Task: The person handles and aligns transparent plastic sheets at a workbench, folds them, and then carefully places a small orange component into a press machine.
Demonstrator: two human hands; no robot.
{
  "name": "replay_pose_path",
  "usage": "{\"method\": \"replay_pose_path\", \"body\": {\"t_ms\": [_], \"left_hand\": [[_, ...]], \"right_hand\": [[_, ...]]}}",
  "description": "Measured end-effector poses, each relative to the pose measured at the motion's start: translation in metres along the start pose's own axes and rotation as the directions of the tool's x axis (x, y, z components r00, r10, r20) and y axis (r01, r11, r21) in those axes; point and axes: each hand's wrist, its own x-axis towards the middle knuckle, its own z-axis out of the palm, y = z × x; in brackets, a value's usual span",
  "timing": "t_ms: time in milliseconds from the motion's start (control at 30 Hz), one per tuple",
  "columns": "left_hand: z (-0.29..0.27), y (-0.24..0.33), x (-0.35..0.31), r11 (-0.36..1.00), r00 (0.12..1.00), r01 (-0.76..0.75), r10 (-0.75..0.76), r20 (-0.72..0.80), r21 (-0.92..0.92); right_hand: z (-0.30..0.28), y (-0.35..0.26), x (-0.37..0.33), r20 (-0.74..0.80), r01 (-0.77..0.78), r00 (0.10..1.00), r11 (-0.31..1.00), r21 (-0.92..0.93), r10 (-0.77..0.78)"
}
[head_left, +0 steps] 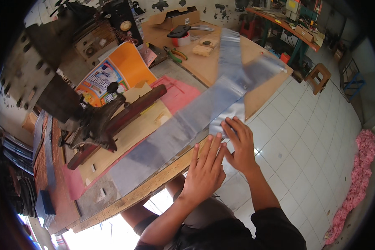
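Strips of clear bluish plastic film [158,150] lie along the front of the worktable and cross one another toward its right corner. My left hand [206,168] is at the table's front edge, fingers stretched out, tips by the film. Just right of it, my right hand [241,146] has its fingers extended, the tips on a crumpled, shiny end of film [229,118] at the edge. No grip shows in either hand; what lies under the palms is hidden. Left of the film stands a dark press machine [58,89] with a long dark red bar [121,125] beneath it.
Behind the film are green-handled pliers [173,55], a tape roll [181,39] with a black phone [180,31] on it, and a cardboard box [179,17]. An orange printed sheet [131,62] leans beside the press. A wooden stool [318,77] stands on the tiled floor.
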Motion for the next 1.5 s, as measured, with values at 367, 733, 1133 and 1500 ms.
{"method": "replay_pose_path", "body": {"t_ms": [367,733,1133,1500], "left_hand": [[0.046,0.0,0.01,0.975,0.993,0.109,-0.115,0.02,0.194],[0.042,0.002,0.019,0.97,0.986,0.13,-0.148,0.075,0.203],[0.047,0.004,0.017,0.97,0.987,0.146,-0.155,0.034,0.195],[0.05,0.008,0.018,0.967,0.983,0.178,-0.184,0.014,0.181]], "right_hand": [[0.015,0.018,-0.007,0.034,-0.07,0.997,0.997,0.042,0.069],[0.06,0.055,-0.049,-0.296,0.084,0.952,0.996,0.011,-0.077],[0.11,0.07,-0.074,-0.509,0.121,0.859,0.989,0.091,-0.058],[0.139,0.068,-0.068,-0.611,0.134,0.791,0.977,0.163,-0.006]]}}
